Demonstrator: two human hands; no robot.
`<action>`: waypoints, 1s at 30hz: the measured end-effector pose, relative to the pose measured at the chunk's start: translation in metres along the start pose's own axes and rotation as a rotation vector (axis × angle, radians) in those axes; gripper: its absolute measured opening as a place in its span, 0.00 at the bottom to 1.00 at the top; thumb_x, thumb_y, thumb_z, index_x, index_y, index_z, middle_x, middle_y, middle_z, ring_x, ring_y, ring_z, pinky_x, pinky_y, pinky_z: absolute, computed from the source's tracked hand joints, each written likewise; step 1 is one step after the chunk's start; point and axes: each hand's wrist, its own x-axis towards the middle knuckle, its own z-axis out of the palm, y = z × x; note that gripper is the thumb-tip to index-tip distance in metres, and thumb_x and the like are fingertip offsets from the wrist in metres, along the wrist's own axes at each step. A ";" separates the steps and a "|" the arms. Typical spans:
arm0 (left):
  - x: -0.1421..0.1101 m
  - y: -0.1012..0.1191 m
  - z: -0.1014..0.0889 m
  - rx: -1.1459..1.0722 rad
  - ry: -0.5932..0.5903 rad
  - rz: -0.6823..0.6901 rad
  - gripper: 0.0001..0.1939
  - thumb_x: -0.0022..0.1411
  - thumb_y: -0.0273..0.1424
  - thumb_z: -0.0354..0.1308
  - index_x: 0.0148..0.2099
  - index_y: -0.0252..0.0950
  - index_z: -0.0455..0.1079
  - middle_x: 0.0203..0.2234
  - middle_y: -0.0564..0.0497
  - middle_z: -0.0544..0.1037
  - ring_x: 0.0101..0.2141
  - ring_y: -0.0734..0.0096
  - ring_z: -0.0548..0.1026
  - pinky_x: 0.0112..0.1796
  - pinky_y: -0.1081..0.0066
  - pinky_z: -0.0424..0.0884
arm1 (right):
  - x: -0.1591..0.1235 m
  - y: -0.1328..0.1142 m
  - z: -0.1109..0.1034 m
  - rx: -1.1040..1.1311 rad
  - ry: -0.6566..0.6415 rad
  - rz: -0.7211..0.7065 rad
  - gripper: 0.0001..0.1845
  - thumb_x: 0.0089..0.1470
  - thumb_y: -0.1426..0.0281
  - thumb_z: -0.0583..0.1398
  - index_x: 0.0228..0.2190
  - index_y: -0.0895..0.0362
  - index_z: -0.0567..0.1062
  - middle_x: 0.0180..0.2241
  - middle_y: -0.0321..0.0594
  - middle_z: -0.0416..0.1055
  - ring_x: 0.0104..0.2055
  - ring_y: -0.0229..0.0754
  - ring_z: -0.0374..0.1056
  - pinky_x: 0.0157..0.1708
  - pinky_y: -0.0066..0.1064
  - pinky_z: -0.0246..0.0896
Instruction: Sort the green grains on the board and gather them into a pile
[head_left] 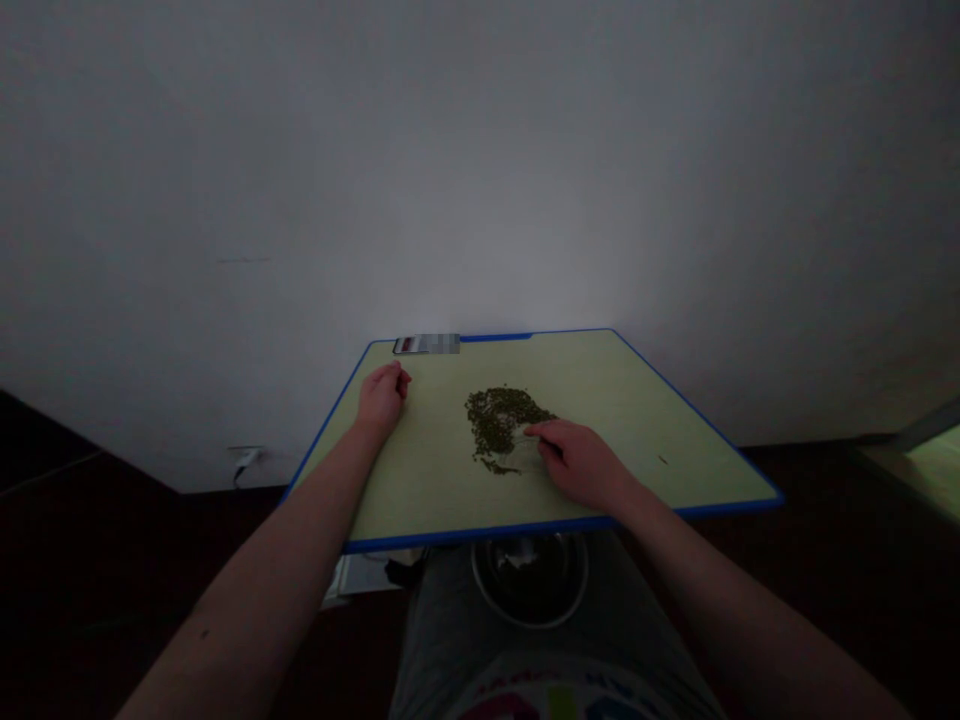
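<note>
A loose patch of small dark-green grains, which look like mung beans, is spread over the middle of a pale tabletop with a blue edge. My right hand lies at the patch's right side, its index finger stretched out to touch the board where a bare streak cuts through the grains. Its thumb stands apart from that finger, and nothing shows in its grasp. To the left of the patch, my left hand rests on the tabletop with fingers curled in. Below the near edge, a round metal bowl sits on my lap with dark contents.
A phone lies at the far left edge of the tabletop, against a pale wall. One thin dark bit is on the right side. A plug in a wall socket is at left.
</note>
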 end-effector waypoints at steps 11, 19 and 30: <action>-0.001 0.002 0.001 -0.006 0.000 0.001 0.17 0.54 0.43 0.47 0.22 0.36 0.63 0.11 0.56 0.61 0.13 0.78 0.57 0.15 0.74 0.52 | 0.000 0.001 0.000 -0.022 0.010 0.039 0.19 0.52 0.75 0.50 0.44 0.57 0.72 0.41 0.43 0.72 0.42 0.42 0.67 0.44 0.35 0.59; 0.002 -0.002 0.001 -0.013 -0.009 0.004 0.18 0.54 0.44 0.47 0.22 0.36 0.64 0.11 0.57 0.61 0.13 0.79 0.57 0.15 0.75 0.52 | 0.002 -0.002 0.008 -0.022 0.028 0.003 0.19 0.52 0.75 0.49 0.45 0.58 0.71 0.42 0.44 0.72 0.43 0.41 0.66 0.45 0.34 0.59; 0.000 -0.001 0.002 -0.043 -0.010 -0.002 0.17 0.54 0.44 0.48 0.23 0.36 0.63 0.11 0.56 0.60 0.13 0.79 0.57 0.15 0.75 0.52 | -0.003 0.000 0.003 -0.069 0.072 0.112 0.19 0.51 0.75 0.50 0.43 0.59 0.72 0.42 0.45 0.72 0.42 0.44 0.67 0.45 0.36 0.60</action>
